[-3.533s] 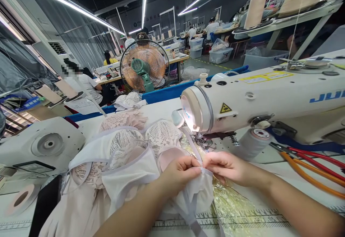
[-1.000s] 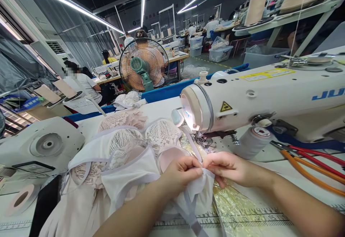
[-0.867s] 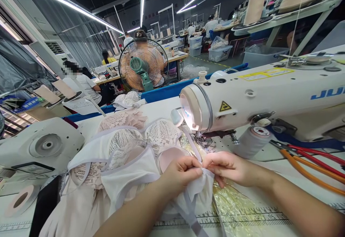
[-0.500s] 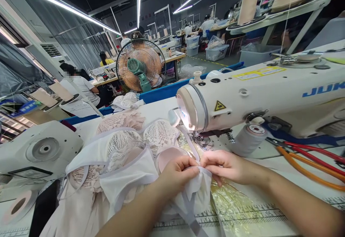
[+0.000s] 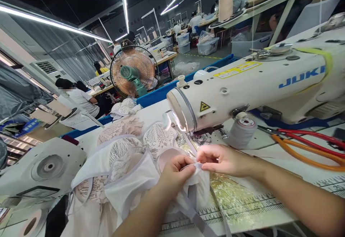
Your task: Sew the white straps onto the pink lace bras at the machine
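My left hand pinches the pale edge of a white bra between thumb and fingers. Close beside it, my right hand grips the same edge with thumb and forefinger. Both hands are just in front of the needle area of a white JUKI sewing machine, whose lamp is lit. More white and pale pink lace bras lie joined or heaped to the left. A grey strap hangs down from the held piece over the printed ruler strip. The fingertips partly hide the fabric between them.
A grey thread cone stands under the machine arm. Right of it lie scissors with orange and red handles. A second machine head and a tape roll are at left. A large fan stands beyond the table; people sit further back.
The view has tilted and shifted, so the machine sits further left in the picture. My hands still hold the bra edge, with the right hand's fingers slightly shifted along it.
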### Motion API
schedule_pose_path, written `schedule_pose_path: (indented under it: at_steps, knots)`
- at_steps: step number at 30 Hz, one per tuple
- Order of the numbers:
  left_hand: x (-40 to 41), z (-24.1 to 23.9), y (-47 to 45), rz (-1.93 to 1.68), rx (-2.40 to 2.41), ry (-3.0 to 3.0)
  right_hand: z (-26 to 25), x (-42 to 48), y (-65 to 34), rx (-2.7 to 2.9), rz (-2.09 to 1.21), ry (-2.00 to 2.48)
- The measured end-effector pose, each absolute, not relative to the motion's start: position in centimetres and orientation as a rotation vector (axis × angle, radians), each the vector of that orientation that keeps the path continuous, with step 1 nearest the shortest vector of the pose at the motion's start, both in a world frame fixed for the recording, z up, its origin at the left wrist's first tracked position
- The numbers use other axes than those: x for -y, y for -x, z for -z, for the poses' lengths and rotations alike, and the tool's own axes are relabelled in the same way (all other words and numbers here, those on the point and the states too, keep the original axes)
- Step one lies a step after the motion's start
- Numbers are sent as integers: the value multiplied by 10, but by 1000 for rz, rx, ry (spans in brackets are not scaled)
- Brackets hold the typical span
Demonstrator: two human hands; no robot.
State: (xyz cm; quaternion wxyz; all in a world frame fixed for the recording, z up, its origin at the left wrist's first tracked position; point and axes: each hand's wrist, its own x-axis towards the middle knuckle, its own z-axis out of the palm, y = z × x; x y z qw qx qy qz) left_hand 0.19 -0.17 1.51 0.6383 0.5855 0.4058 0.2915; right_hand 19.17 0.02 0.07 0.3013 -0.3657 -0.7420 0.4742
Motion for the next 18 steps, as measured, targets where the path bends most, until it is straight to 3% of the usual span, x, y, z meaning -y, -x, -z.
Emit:
schedule_pose_path:
  at_steps: [18]
  knots:
    - [-4,-10,-2,-701,-954,-1232,7,-7,-189,2107,-890,959]
